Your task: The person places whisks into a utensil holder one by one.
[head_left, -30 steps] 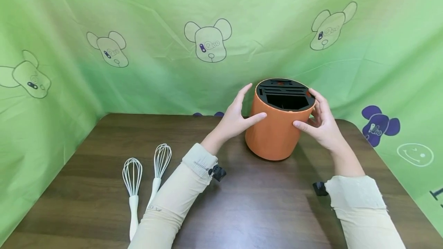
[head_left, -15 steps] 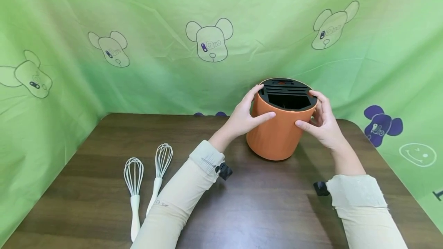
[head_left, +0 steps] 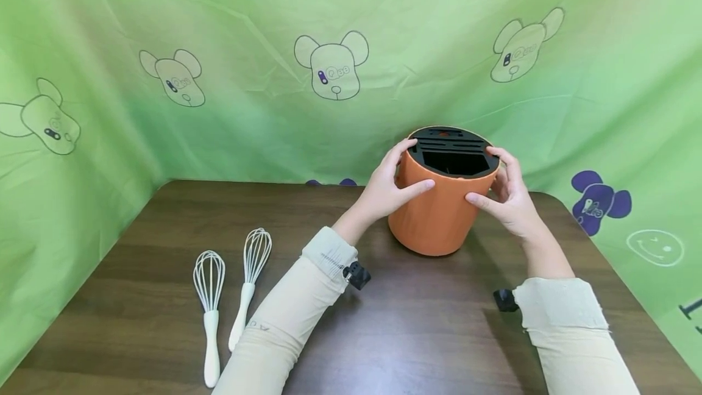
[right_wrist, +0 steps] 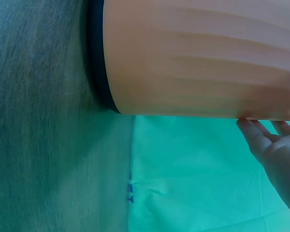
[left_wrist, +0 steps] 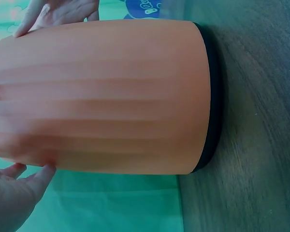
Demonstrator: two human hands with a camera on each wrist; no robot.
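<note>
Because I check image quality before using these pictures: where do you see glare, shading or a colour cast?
Head view: bright, with glare on the near part of the table; left wrist view: dimmer, with a cool cast, the orange container looking duller; right wrist view: dim and blue-green, the container shaded near the right hand.

Orange holder [head_left: 430, 218] with black top [head_left: 452, 141], white whisks [head_left: 211, 334], brown wood-grain table [head_left: 417, 328], green cartoon-printed backdrop [head_left: 247, 127].
</note>
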